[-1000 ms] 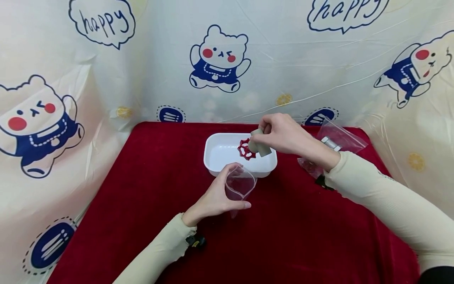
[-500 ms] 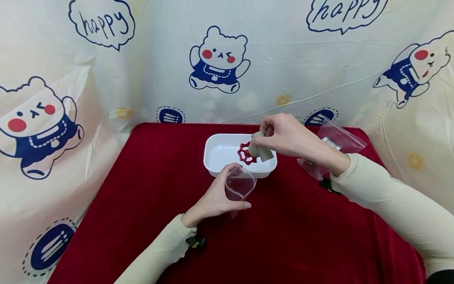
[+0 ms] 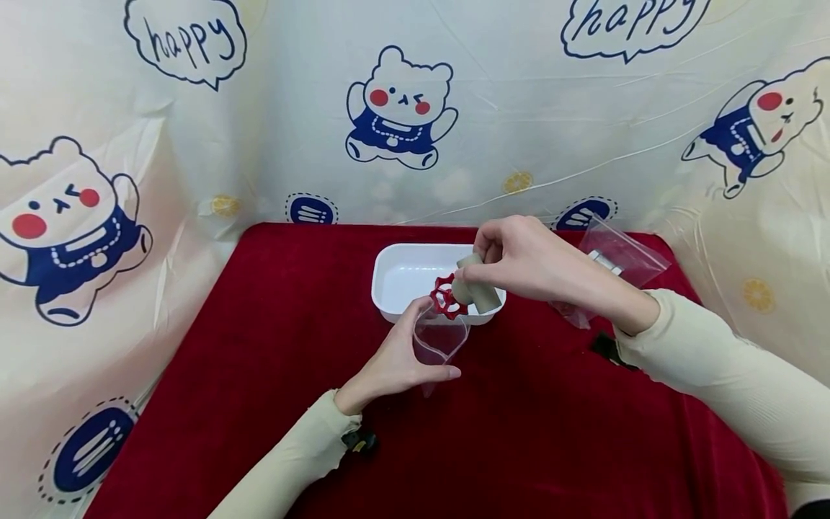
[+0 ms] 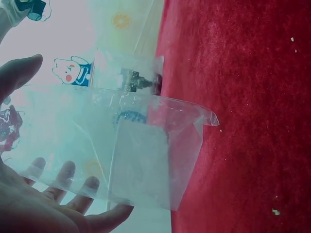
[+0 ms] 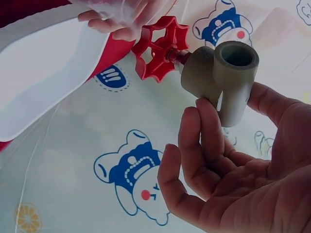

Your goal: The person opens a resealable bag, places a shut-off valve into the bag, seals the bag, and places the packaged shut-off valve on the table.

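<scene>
My left hand (image 3: 397, 362) holds up a clear plastic bag (image 3: 441, 344) with its mouth spread wide, thumb on the near side and fingers at the far side. Seen from the left wrist, the see-through bag (image 4: 146, 155) hangs across the fingers. My right hand (image 3: 528, 261) pinches a grey-beige pipe valve (image 3: 485, 297) by its tubular body. Its red handwheel (image 3: 446, 298) points left, just above the bag's mouth. In the right wrist view the valve (image 5: 233, 92) shows one round open end, with thumb and fingers on opposite sides of the body.
Behind the hands stands a white rectangular tray (image 3: 392, 277). To the right, partly behind the right forearm, lies another clear bag (image 3: 638, 256) with metallic fittings in it. A red cloth (image 3: 285, 317) covers the table, and a printed curtain (image 3: 292, 130) encloses it.
The right hand has brought the valve lower and nearer, from over the tray to the bag's mouth. The left hand and its bag have stayed nearly still.
</scene>
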A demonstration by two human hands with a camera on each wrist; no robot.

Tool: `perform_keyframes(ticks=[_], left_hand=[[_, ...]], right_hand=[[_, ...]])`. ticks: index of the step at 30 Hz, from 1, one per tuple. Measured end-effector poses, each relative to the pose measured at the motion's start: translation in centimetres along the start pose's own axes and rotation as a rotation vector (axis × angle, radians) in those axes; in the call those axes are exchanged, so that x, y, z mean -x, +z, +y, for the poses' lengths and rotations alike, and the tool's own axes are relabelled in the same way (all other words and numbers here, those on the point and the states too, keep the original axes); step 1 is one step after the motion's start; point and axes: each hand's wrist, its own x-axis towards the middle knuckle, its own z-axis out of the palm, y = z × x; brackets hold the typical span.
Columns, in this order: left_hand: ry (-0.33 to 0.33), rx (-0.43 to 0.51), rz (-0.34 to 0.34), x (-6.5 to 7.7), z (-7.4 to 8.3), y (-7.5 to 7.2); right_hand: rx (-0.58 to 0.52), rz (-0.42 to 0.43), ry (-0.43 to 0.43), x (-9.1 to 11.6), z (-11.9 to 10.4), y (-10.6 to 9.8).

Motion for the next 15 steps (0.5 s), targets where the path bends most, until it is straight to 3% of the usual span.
perform_keyframes(ticks=[15], left_hand=[[0.027,0.051,0.0,-0.1,-0.3,0.4]], right_hand=[[-0.002,-0.093,-0.059,0.6,-0.5,1.6]])
